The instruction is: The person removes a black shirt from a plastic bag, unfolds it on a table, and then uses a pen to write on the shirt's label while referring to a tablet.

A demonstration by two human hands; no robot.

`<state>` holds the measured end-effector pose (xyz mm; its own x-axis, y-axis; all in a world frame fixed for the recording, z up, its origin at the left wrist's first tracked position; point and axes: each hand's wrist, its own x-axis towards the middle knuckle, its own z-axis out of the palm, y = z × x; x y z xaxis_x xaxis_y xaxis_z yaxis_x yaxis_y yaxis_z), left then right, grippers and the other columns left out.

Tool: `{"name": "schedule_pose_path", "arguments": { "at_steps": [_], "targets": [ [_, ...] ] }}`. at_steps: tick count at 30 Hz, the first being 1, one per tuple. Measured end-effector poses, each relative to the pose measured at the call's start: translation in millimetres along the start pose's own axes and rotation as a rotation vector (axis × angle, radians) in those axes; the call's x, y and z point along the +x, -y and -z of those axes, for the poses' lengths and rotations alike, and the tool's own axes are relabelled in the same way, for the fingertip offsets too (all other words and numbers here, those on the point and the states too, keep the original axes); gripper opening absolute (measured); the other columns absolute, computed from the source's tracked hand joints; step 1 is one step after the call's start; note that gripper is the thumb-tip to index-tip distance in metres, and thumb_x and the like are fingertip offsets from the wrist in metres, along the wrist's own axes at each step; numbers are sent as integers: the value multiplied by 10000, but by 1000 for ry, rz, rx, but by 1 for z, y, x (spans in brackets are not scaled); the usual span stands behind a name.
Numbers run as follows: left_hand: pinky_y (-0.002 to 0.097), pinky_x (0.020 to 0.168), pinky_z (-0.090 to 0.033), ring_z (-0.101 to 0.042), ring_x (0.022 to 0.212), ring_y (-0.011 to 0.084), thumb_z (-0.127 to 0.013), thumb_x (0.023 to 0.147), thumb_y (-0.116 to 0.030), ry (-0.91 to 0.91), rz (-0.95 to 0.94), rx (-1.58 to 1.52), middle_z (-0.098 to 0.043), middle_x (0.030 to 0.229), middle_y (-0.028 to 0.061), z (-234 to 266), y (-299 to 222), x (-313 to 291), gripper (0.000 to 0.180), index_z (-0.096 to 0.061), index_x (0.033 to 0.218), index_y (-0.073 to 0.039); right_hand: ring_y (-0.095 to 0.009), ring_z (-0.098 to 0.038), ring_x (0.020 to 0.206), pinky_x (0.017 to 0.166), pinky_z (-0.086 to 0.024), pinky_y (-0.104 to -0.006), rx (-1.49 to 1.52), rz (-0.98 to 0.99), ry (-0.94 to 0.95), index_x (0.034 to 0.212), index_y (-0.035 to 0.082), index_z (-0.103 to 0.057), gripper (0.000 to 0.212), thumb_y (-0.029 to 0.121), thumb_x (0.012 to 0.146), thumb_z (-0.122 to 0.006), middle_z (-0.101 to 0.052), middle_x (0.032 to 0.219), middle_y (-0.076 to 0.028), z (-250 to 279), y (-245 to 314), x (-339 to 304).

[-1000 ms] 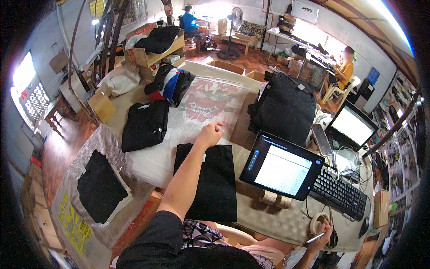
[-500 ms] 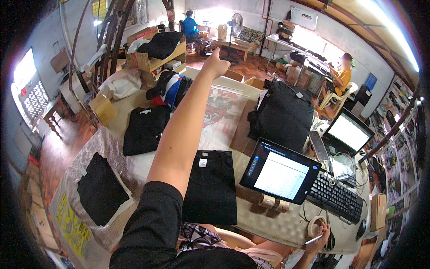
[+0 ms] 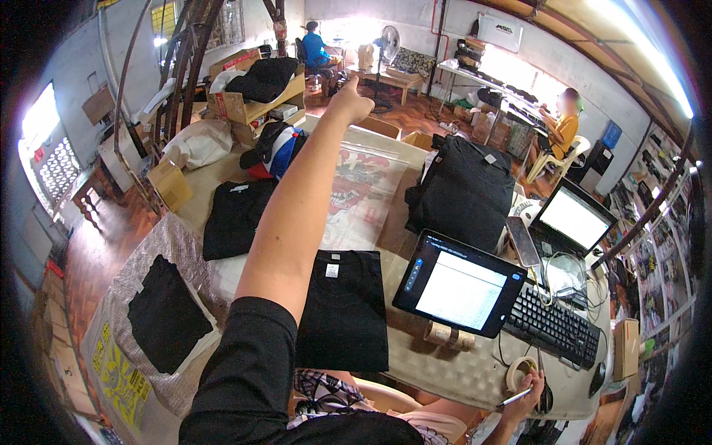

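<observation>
My left arm reaches far out over the table. At its end my left hand [image 3: 351, 104] is raised in the air with one finger stretched out and the others curled, and it holds nothing. Low at the right edge of the table, my right hand [image 3: 525, 400] is closed round a slim white pen [image 3: 513, 397]. Just beyond that hand lies a tan tape roll [image 3: 521, 375]. A folded black shirt [image 3: 343, 311] lies in front of me. To its right a tablet [image 3: 461, 288] with a lit page leans on a brown roll [image 3: 449, 336].
More black shirts lie in a stack [image 3: 463, 193] and on clear wrap [image 3: 167, 315] at the left. A keyboard [image 3: 552, 326], a phone [image 3: 523, 241] and a laptop [image 3: 575, 215] crowd the right side. Two people sit farther back, near a standing fan [image 3: 389, 44] and a long table.
My left hand has shifted slightly left and down in the picture, its finger still stretched out. The whole view has moved a little. The right hand keeps the pen.
</observation>
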<state>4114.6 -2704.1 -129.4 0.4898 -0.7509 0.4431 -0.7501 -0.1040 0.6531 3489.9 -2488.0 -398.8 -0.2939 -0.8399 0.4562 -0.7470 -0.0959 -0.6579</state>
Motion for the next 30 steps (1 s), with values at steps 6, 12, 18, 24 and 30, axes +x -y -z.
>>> {"name": "schedule_pose_path", "arguments": {
  "at_steps": [6, 12, 18, 24, 30],
  "targets": [
    [354, 1082, -350, -455, 1282, 360, -614, 702, -232, 31, 52, 6, -431, 1380, 291, 3, -2, 1, 853, -280, 1448, 13, -395, -454, 1255, 1014, -366, -499, -18, 38, -14, 829, 11, -491, 232, 188, 978, -514, -635, 1099, -187, -1, -7, -1],
    [356, 1083, -350, -455, 1281, 364, -619, 703, -238, 37, 64, 84, -427, 1382, 294, 7, -16, -11, 865, -268, 1445, 34, -382, -442, 1271, 1022, -356, -493, 15, 12, -5, 863, 3, -506, 201, 171, 974, -516, -630, 1096, -189, 1, -5, -1],
    [359, 1062, -372, -483, 1260, 345, -607, 709, -225, 67, 21, 27, -469, 1370, 245, 8, -15, -14, 797, -348, 1445, -69, -381, -429, 1280, 1034, -337, -498, 92, -14, 1, 855, -3, -509, 201, 162, 969, -523, -626, 1096, -197, 0, 1, 0],
    [359, 1042, -389, -510, 1232, 337, -600, 715, -219, 111, -6, 33, -489, 1356, 235, -2, -4, -12, 741, -407, 1419, -89, -381, -433, 1277, 1033, -337, -500, 54, 38, -16, 853, 2, -503, 206, 171, 966, -534, -630, 1102, -192, -2, -14, 0],
    [363, 1044, -386, -503, 1237, 347, -639, 713, -233, 9, 28, 3, -496, 1350, 235, -14, 22, -11, 768, -392, 1416, -49, -370, -439, 1275, 1032, -347, -482, 54, 42, -7, 843, -3, -505, 218, 174, 964, -541, -635, 1099, -192, -2, -15, 0]
  ]
}}
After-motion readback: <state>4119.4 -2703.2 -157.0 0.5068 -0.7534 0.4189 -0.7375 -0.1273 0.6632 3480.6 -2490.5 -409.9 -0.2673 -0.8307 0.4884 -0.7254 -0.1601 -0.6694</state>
